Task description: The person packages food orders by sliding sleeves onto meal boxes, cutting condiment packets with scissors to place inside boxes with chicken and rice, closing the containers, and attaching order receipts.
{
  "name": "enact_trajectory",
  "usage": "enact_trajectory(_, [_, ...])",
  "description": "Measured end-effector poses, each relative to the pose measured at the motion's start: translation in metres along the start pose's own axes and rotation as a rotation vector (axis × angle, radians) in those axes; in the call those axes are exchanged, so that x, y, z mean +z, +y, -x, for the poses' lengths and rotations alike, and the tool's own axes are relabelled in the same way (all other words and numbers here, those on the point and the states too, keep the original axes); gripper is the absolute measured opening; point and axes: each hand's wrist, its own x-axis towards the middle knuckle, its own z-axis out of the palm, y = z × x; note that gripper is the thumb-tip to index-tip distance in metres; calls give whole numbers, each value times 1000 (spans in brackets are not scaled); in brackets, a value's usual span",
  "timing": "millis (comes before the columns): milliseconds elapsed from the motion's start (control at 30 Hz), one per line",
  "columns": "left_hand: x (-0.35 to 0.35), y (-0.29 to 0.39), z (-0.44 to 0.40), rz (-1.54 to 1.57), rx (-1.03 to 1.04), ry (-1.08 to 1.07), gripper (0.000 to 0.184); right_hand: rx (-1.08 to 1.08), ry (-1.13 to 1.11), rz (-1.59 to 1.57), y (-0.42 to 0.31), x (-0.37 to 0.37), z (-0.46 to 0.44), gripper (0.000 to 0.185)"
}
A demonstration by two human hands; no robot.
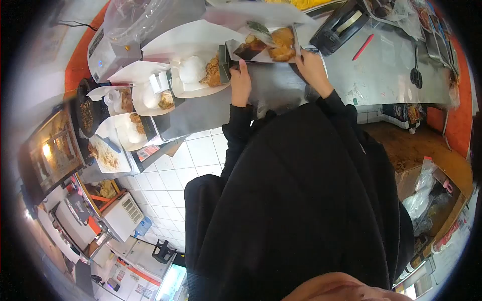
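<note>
Both hands [241, 84] [314, 73], fingers [243, 68] in grip on food box [234, 49] edges; open counter [386, 72] (rightward, past the red pen [363, 47])

Matt paper box [233, 50], smooth glossy metal counter [386, 70].

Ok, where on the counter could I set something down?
Best bare patch: the counter between the red pen and the black utensil, right of the tape dispenser. The strip between the left hand and right hand, below the held box, looks open but narrower. Leftward it's crowded: open boxes stand close together.
</note>
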Motion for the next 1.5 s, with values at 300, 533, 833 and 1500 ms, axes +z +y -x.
enact_trajectory(300, [-47, 24, 26, -395, 15, -537, 48, 126, -233, 68, 22, -43, 48, 27])
enact_trajectory(533, [-54, 116, 45, -585, 867, 312, 30, -205, 685, 118, -27, -82, 12, 19])
enact_trajectory(833, [-43, 116, 9, -549, 783, -637, 42, -64, -172, -6, 8, -90, 4, 43])
enact_trajectory(1500, [-47, 92, 5, 78, 221, -477, 25, -217, -271, -333, 1, -62, -40, 32])
